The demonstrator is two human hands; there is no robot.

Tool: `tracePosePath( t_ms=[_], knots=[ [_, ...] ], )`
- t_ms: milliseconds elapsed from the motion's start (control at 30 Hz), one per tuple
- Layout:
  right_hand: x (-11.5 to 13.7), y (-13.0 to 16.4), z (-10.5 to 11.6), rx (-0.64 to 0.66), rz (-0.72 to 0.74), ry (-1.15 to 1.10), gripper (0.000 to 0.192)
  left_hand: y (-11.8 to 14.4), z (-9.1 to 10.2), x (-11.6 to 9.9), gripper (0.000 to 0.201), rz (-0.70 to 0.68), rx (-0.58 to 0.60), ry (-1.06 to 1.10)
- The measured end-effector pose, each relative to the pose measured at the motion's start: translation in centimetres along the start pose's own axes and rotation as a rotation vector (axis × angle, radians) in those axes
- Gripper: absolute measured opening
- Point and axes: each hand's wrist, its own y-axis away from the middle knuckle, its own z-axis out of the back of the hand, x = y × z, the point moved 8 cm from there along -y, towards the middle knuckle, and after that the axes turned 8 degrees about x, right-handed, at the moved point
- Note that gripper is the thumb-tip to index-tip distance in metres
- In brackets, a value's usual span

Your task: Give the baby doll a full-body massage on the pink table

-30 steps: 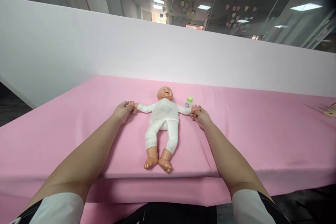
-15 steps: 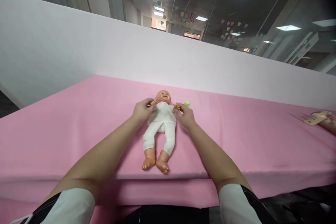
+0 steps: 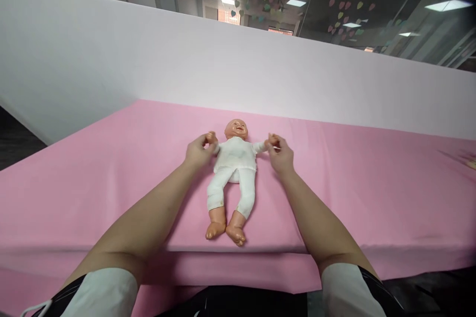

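Doll: I am seeing one doll (image 3: pixel 236 156) in white clothing, lying on its back, its head pointing away from me and its bare feet resting near the front edge.
Support: The pink-covered tabletop (image 3: pixel 372 198) is carrying the doll and extending well to both sides; its cover is hanging in folds at the front.
Far barrier: A white partition (image 3: pixel 238 69) is rising behind the doll's head, bounding the tabletop along the back and turning along the left end.
Beyond the barrier: Small heart shapes (image 3: pixel 342 15) in several colours and ceiling lights (image 3: pixel 448 5) are showing above the partition.
Right margin: A pale item (image 3: pixel 471 163) is lying on the tabletop, well apart from the doll, and the view is cutting it off too much for me to identify it.
Left hand: My left hand (image 3: pixel 199 152) is pinching the doll's near hand, fingers closing round it.
Right hand: My right hand (image 3: pixel 281 155) is gripping the doll's other hand between the fingers, and is covering part of the tabletop behind it.
Near margin: White-and-black sleeves (image 3: pixel 102 292) and dark clothing (image 3: pixel 241 302) are filling the bottom of the view.
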Motion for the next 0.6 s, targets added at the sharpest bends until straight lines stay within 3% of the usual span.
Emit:
tracePosePath(
  t_ms=[100,200,267,367,467,600],
  knots=[
    [-5.3,-0.3,3.5,-0.181,-0.331,-0.211,0.052,-1.1,2.8,3.6,0.021,0.186,-0.133,0.19],
    [-9.7,0.2,3.7,-0.092,-0.645,-0.373,0.035,-1.2,4.0,7.4,0.021,0.503,-0.192,0.366],
    [-10.9,0.4,3.6,-0.016,-0.711,-0.391,0.028,-1.2,4.3,8.2,0.021,0.58,-0.197,0.366],
    [-11.1,0.5,3.8,-0.005,-0.69,-0.389,0.031,-1.1,4.3,8.1,0.02,0.584,-0.193,0.358],
    [-10.1,0.4,3.7,-0.084,-0.619,-0.394,0.04,-0.8,4.0,7.4,0.022,0.539,-0.183,0.368],
    [-5.5,0.1,2.6,-0.143,-0.317,-0.317,0.055,-0.8,2.7,4.3,0.03,0.293,-0.11,0.303]
  ],
)
